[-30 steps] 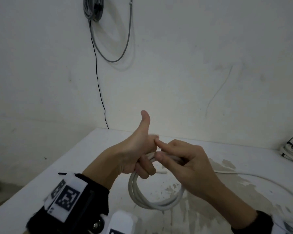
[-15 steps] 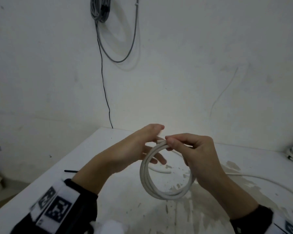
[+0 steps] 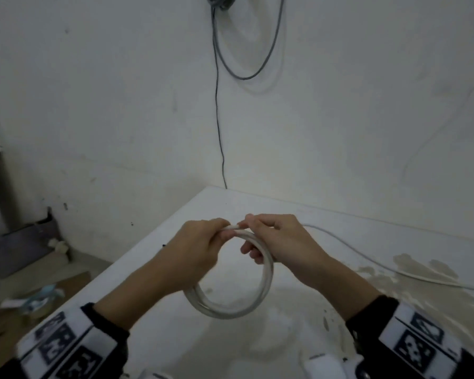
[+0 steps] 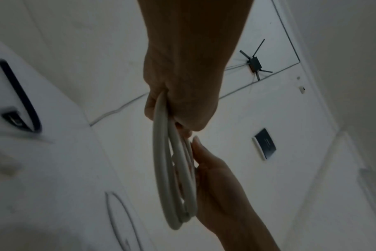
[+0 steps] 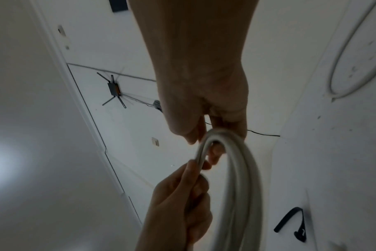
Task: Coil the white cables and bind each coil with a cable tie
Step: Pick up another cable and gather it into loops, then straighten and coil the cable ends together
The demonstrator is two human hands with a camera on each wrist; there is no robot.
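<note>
Two hands: the left hand (image 3: 200, 250) and the right hand (image 3: 282, 242) meet at the top of one white cable coil (image 3: 260, 294), held up above the worktop (image 3: 153, 272).
Left hand: fingers curled round the coil's upper left arc, gripping the bundled turns; the left wrist view shows the strands running out of the closed fist (image 4: 182, 95).
Right hand: thumb and fingers pinch the coil's upper right arc, with the lower fingers hooked through the ring.
Coil shape: a round hoop of several stacked turns, hanging below both hands; the turns lie close together, slightly fanned at the bottom (image 4: 178, 212).
Coil material: smooth, round-section white sheathing, matte, somewhat greyish in this dim light.
Loose cable: a white cable (image 3: 389, 266) trails away across the worktop on the right.
Worktop: flat white surface, with patchy, worn staining on the right part.
Cable tie: a black strip with a curled end (image 5: 290, 222) lies on the worktop, apart from the coil.
Wall: dull white plaster with a grey wire loop (image 3: 246, 64) hanging on it.
</note>
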